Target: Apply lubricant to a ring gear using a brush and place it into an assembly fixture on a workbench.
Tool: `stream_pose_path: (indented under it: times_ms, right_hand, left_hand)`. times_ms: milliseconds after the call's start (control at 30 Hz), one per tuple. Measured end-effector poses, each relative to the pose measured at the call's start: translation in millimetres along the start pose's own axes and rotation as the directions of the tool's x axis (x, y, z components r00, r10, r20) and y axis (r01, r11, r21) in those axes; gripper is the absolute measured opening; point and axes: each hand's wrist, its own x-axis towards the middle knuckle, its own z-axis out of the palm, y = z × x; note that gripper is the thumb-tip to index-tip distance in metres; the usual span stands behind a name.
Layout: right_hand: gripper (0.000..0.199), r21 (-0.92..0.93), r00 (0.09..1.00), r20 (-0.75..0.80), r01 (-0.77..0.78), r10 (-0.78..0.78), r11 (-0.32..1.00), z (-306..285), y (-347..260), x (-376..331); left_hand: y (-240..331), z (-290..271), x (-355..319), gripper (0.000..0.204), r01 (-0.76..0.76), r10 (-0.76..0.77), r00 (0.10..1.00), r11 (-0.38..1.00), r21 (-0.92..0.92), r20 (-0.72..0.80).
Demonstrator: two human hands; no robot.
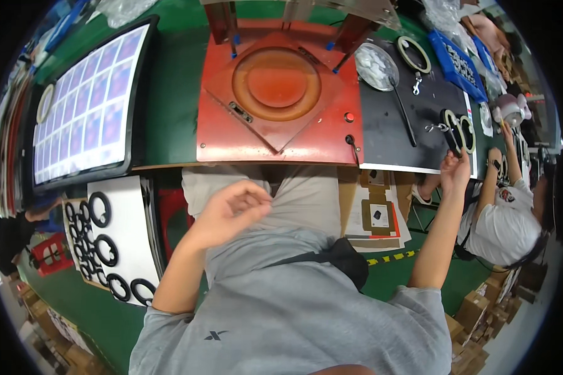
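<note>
Left hand [231,209] empty over lap, right hand's [453,169] grip touching black ring [451,128]

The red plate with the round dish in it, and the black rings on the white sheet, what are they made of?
The red plate looks like painted metal: flat, rigid, worn paint in the round recess. The black rings on the white sheet look like matte rubber or plastic; I cannot tell which.

A seated worker's right hand [455,167] grips a black ring [451,130] at the right edge of a black mat [419,125], while the left hand [231,209], fingers curled and empty, hovers near the lap below a red press fixture [275,94].
</note>
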Motion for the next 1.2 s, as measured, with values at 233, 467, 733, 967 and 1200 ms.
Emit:
stream_pose_path:
  times_ms: [233, 467, 733, 967, 1200]
  right_hand:
    - [0.032, -0.289, 0.997, 0.018, -0.067, 0.075, 0.955, -47, -12, 163]
    - [0.059, -0.202, 0.929, 0.217, -0.256, 0.298, 0.945, -76, -86, 265]
    - [0.042, -0.341, 0.995, -0.041, 0.072, -0.091, 0.937, 33, -27, 144]
    - [0.034, -0.369, 0.871, 0.377, 0.455, -0.317, 0.811, 170, 1, -57]
    - [0.017, -0.589, 0.723, 0.663, 0.663, -0.192, 0.462, 202, 36, -195]
  left_hand:
    - [-3, -56, -47, 0.011, -0.003, 0.048, 0.877, 0.996, 0.093, -0.478]
    - [-19, -126, -111, 0.017, -0.083, 0.092, 0.523, 0.995, 0.057, -0.847]
    - [-88, -235, -185, 0.047, 0.575, 0.285, -0.094, 0.798, 0.182, -0.954]
    - [-100, -327, -168, 0.076, 0.507, 0.224, 0.008, 0.839, 0.197, -0.975]
    - [-114, -320, -150, 0.059, 0.757, 0.284, -0.032, 0.633, 0.163, -0.958]
